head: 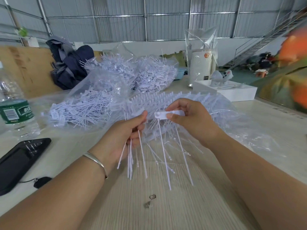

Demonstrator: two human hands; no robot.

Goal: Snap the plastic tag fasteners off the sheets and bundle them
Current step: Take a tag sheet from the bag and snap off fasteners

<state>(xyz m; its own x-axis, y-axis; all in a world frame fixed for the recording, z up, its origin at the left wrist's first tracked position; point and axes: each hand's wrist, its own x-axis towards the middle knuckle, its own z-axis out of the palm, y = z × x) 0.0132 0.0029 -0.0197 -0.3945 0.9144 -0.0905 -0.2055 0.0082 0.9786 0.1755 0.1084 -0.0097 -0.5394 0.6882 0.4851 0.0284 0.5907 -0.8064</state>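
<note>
Fasteners, white plastic tag ties with flat heads and long thin tails, are being worked loose at a pale wooden table (pixel 166 205): the right hand (pixel 191 120) pinches the flat head of one fastener (pixel 164 114) between thumb and fingertips, its tail hanging straight down toward the tabletop, while the left hand (pixel 123 135), a silver bangle (pixel 96 161) on its wrist, has its fingers curled round a small bundle (pixel 130 156) of loose tails that fan out below the palm. Just behind both hands lies a sheet (pixel 157 98) of fasteners not yet separated, its heads standing in rows, on crumpled clear plastic. Farther back sit clear bags (pixel 103 90) stuffed with more fasteners. To the left are a water bottle (pixel 15 105), a dark phone (pixel 21 156) and a navy backpack (pixel 71 67); to the right, a white box (pixel 232 92) with a white canister (pixel 201 65) behind it. Whether the pinched fastener is already free of the sheet cannot be told. The risks from here look plain: a twist too sharp could snap a thin tail instead of the joint, and the splayed tails in the left hand could slip or tangle with those hanging from the sheet as the next one is added
</note>
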